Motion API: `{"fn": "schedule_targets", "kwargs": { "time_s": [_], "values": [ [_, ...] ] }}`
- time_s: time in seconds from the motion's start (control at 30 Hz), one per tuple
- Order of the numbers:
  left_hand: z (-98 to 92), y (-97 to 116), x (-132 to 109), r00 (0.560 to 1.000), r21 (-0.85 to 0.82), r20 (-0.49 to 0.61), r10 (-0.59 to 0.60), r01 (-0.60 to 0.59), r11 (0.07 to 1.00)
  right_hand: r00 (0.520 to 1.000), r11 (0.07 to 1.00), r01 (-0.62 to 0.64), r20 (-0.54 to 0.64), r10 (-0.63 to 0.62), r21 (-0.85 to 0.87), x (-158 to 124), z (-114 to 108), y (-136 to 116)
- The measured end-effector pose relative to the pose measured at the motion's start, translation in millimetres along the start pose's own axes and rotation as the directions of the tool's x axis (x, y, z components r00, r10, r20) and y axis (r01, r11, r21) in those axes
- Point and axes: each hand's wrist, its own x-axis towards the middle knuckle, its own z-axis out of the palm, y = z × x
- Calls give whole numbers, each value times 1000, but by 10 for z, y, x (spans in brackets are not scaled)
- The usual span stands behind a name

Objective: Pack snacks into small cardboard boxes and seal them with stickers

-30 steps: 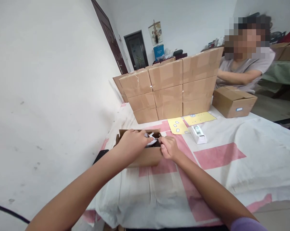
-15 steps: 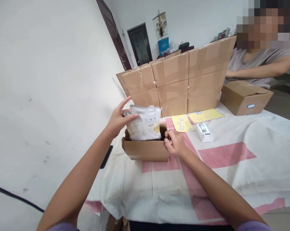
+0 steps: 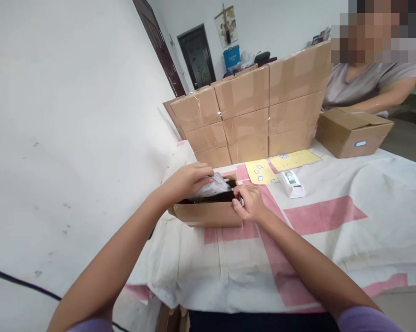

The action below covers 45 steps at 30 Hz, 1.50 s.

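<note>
Fingers of the left hand (image 3: 190, 178) are clamped on a pale, crinkled packet (image 3: 219, 186), with the thumb placed against its lower side. The packet lies slanted inside the mouth of an open cardboard box (image 3: 209, 215), its upper part showing above the near wall, and its other end reaches almost to the fingers of the right hand (image 3: 252, 203). Those right fingers are bent together and closed on the right end of this box, at the edge. Both arms come out from purple sleeves (image 3: 365, 319). The open box stands on a surface covered by a white and pink cloth (image 3: 318, 258). Just beyond the right hand is a small white device (image 3: 292, 184), and near it lie two yellow sheets (image 3: 295, 160) with little outlined shapes on them. Behind these stands a stack of taped cartons (image 3: 249, 110), three high and three across on its front. To the right of the stack is another brown box (image 3: 354, 133), which has a blue-edged label, and a person in a grey shirt (image 3: 353, 87) sits or stands behind it; I cannot see that person's hands. Farther away, a hanging scroll (image 3: 226, 28) and a dark door (image 3: 196, 57) are at the back wall.
</note>
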Motion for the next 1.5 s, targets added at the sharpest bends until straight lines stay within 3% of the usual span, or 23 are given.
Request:
{"fn": "schedule_targets", "kwargs": {
  "time_s": [0.13,0.23,0.33,0.43,0.5,0.53,0.57,0.6,0.67,0.7,0.73,0.87,0.97,1.1,1.17,1.27,1.37,1.5],
  "values": [
    [283,48,196,952,19,305,18,-26,999,1000,1000,-6,3,6,27,9,12,-47],
    [465,70,291,930,-53,364,57,-41,998,1000,999,-8,-6,8,44,22,-12,-46],
    [441,86,289,931,-188,355,82,-15,982,1000,996,-22,14,21,86,26,-49,-21],
    [252,22,94,952,-269,299,-65,150,951,999,990,-41,7,40,135,18,-72,16],
    [161,-78,-176,955,-211,148,-256,283,936,996,982,-79,-27,84,171,17,-81,46],
    [159,-136,-345,933,-182,5,-360,355,917,990,975,-108,-64,122,195,19,-85,59],
    [195,-195,-527,876,-170,-153,-457,432,886,981,966,-132,-111,159,223,23,-89,71],
    [269,-249,-713,782,-177,-318,-535,506,844,970,957,-148,-154,190,250,28,-92,79],
    [521,-330,-1048,494,-259,-612,-618,613,746,959,945,-150,-191,211,291,35,-92,83],
    [681,-353,-1178,401,-344,-667,-628,582,737,964,942,-144,-171,203,303,35,-86,79],
    [847,-364,-1275,411,-371,-657,-632,553,746,972,941,-138,-138,188,309,33,-76,75],
    [1340,-334,-1339,551,-398,-594,-586,431,810,979,927,-140,-94,183,347,2,-2,87],
    [1410,-307,-1254,594,-409,-578,-560,383,828,982,920,-149,-54,180,362,-34,68,146],
    [1402,-291,-1285,693,-473,-483,-535,308,826,979,906,-201,47,198,373,-84,168,205],
    [1473,-278,-1361,683,-517,-512,-521,239,822,970,893,-241,110,214,380,-95,207,207],
    [1632,-255,-1453,595,-602,-577,-560,154,784,946,877,-312,203,251,367,-89,242,182],
    [1713,-220,-1439,558,-655,-547,-624,178,734,925,842,-380,156,347,382,-71,250,129],
    [1664,-163,-1289,504,-645,-550,-666,249,722,898,792,-431,120,423,433,-48,229,39]
  ]
}}
